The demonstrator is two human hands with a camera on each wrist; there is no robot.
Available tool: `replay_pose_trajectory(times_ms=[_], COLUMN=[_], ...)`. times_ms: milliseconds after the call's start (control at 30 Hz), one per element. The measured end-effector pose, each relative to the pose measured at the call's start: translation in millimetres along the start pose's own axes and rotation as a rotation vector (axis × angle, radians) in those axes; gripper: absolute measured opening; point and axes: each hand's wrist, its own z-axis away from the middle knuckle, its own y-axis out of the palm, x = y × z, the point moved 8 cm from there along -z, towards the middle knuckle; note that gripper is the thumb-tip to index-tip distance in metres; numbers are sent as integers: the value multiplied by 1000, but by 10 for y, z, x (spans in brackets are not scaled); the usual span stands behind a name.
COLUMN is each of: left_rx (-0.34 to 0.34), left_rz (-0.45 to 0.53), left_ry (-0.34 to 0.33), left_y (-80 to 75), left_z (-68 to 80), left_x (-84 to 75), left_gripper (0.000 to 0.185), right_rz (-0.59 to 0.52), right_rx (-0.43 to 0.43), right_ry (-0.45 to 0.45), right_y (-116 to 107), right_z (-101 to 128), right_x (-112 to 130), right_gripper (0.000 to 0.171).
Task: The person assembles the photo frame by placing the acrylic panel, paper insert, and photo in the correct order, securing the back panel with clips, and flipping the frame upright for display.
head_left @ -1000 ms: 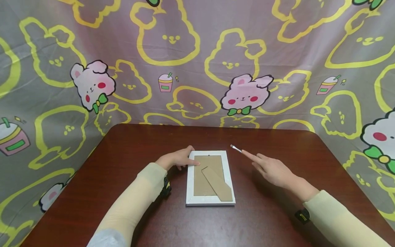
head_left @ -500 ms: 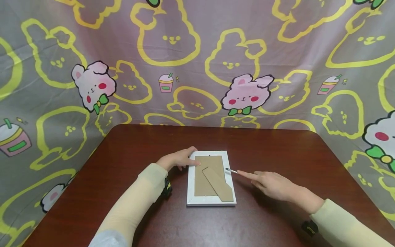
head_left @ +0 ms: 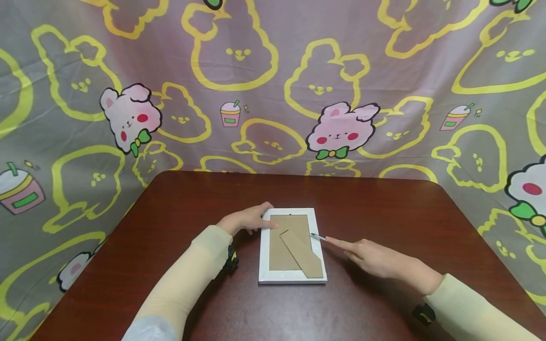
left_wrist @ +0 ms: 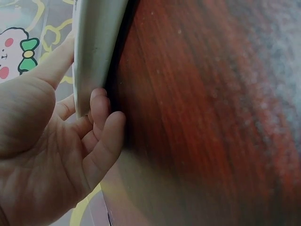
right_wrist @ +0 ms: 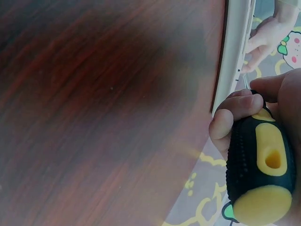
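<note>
A white picture frame (head_left: pixel 293 277) lies face down on the table, its brown backing board (head_left: pixel 277 251) and slanted easel stand (head_left: pixel 300 253) facing up. My left hand (head_left: pixel 247 219) grips the upper left edge, thumb on the back. In the left wrist view the fingers (left_wrist: pixel 106 141) curl beneath the frame's side (left_wrist: pixel 99 52). My right hand (head_left: pixel 379 255) holds a screwdriver (head_left: pixel 319 237), its metal tip at the right inner edge of the frame. The right wrist view shows its black and yellow handle (right_wrist: pixel 270 150) within the fingers.
The dark reddish-brown table (head_left: pixel 204 194) extends around the frame. Behind it hangs a grey-pink curtain (head_left: pixel 273 94) with cartoon rabbits. A black wrist device (head_left: pixel 230 259) sits on the left cuff and another (head_left: pixel 423 313) on the right.
The right hand has brought the screwdriver down and left from beyond the frame's upper right corner to its right inner edge. Over the last half second it shifts only slightly. Left hand stays put.
</note>
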Motion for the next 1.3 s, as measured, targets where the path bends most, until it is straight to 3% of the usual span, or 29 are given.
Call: replay_pose_trajectory(times_ms=[533, 867, 1300], left_rx=[-13, -13, -27], left_rz=[-12, -24, -26], left_ry=[2, -5, -19], left_y=[12, 17, 29], left_z=[-13, -21, -8], left_x=[13, 15, 24], left_gripper=[65, 65, 67], right_rz=[-29, -119, -125], right_rx=[26, 36, 42], right_ry=[31, 51, 89], right_y=[39, 73, 61], right_z=[-3, 0, -15], right_x=[-8, -53, -25], right_gripper=[54, 52, 54])
